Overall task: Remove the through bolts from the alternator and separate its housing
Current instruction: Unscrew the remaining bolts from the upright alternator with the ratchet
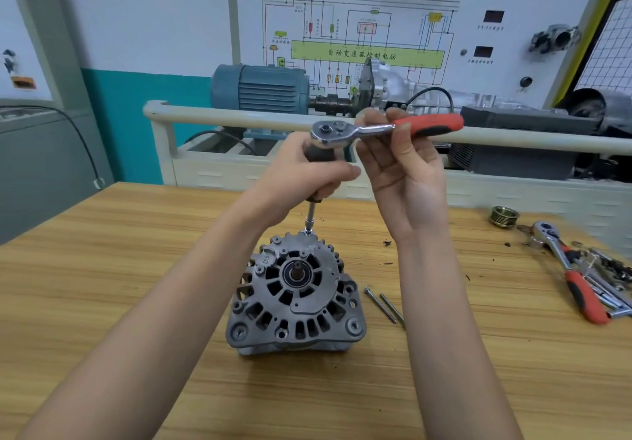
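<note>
alternator: the grey cast-metal alternator with a finned, vented housing is standing on the pale wooden bench, shaft end facing up, between the two forearms.
bolts out: two long thin steel through bolts are lying side by side on the bench just right of the housing; at least one more is being worked at the far rim.
driver: a slim steel extension with a small socket is standing upright on a bolt head at the far edge of the housing.
left hand: the left hand is curling its fingers round the dark driver grip above the extension, steadying it.
right hand: the right hand is pinching the neck of the chrome ratchet with a red and black handle between thumb and fingertips, palm facing the camera.
doing it well: judging from this, the socket is needing to stay square and fully seated on the bolt head; pressing straight down along the extension while turning is likely guarding against rounding.
risk: the alternator is resting unclamped, so sideways force is probably tipping or spinning it.
elsewhere: a second red-handled ratchet among loose steel tools and a ribbed metal pulley are sitting at the bench's right side.
</note>
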The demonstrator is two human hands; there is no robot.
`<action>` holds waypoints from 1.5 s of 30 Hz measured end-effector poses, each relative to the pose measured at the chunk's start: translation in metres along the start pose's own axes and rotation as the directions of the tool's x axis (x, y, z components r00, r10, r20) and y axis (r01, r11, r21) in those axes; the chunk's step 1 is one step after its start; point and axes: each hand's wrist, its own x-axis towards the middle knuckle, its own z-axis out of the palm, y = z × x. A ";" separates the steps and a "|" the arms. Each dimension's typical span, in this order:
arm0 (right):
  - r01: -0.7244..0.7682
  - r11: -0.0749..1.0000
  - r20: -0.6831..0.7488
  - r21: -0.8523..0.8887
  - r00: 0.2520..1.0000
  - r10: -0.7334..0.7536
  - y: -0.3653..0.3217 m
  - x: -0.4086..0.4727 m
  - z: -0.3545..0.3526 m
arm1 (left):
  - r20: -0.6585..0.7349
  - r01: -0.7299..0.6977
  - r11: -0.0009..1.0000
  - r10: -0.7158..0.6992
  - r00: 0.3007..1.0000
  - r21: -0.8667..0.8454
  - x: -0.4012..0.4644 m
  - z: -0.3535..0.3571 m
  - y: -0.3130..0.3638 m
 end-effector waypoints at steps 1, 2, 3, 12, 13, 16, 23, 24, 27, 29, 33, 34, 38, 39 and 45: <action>-0.029 0.999 -0.030 0.046 0.999 0.031 0.001 0.001 0.000 | 0.057 0.004 1.000 -0.004 0.998 0.001 0.000 0.000 0.001; -0.042 0.997 -0.041 0.071 0.998 0.045 0.001 0.002 -0.001 | 0.093 0.016 1.000 -0.016 0.996 -0.004 0.000 0.001 0.001; -0.041 0.996 -0.036 0.083 0.998 0.044 0.000 0.002 -0.001 | 0.106 0.032 0.999 -0.030 0.994 -0.014 0.000 0.002 0.002; 0.215 0.935 0.290 -0.283 0.948 -0.130 -0.008 -0.002 -0.010 | -0.365 0.030 0.999 -0.041 0.930 -0.034 0.007 0.016 -0.002; 0.229 0.925 0.291 -0.303 0.946 -0.139 -0.009 -0.002 -0.009 | -0.373 0.032 0.999 -0.043 0.927 -0.036 0.006 0.016 -0.002; 0.154 0.967 0.196 -0.203 0.974 -0.114 -0.008 -0.001 -0.007 | -0.243 0.033 0.999 -0.036 0.969 -0.016 0.004 0.011 -0.002; -0.077 0.991 -0.026 0.112 0.996 0.080 -0.002 0.004 -0.004 | 0.116 0.035 0.995 -0.046 0.992 0.092 0.001 0.006 0.000; -0.064 0.991 -0.015 0.120 0.998 0.066 -0.004 0.003 -0.006 | 0.083 0.048 0.997 -0.053 0.995 0.067 0.001 0.007 0.000; 0.016 1.000 0.098 0.016 0.995 -0.018 -0.009 0.000 -0.008 | -0.118 0.046 0.999 -0.045 0.992 0.003 0.006 0.012 -0.001; 0.108 0.982 0.207 -0.157 0.975 -0.074 -0.009 -0.001 -0.009 | -0.281 0.034 0.999 -0.040 0.959 -0.025 0.009 0.015 -0.002; 0.167 0.946 0.256 -0.277 0.962 -0.095 -0.009 -0.001 -0.008 | -0.316 0.004 0.999 -0.016 0.949 -0.039 0.007 0.013 -0.005; 0.140 0.960 0.234 -0.241 0.969 -0.082 -0.009 -0.001 -0.007 | -0.251 -0.008 0.999 -0.002 0.968 -0.040 0.006 0.010 -0.006; -0.054 0.998 0.040 0.022 0.998 0.053 -0.001 0.001 -0.001 | 0.089 -0.012 1.000 0.013 0.996 -0.017 0.001 -0.002 -0.006; -0.079 0.995 0.012 0.064 0.997 0.078 0.000 0.001 0.000 | 0.149 -0.002 0.999 -0.003 0.989 0.034 0.000 -0.001 -0.005; -0.025 0.999 0.070 0.022 0.997 0.023 -0.009 -0.001 -0.005 | -0.024 0.040 0.999 -0.040 0.999 -0.008 0.003 0.006 -0.004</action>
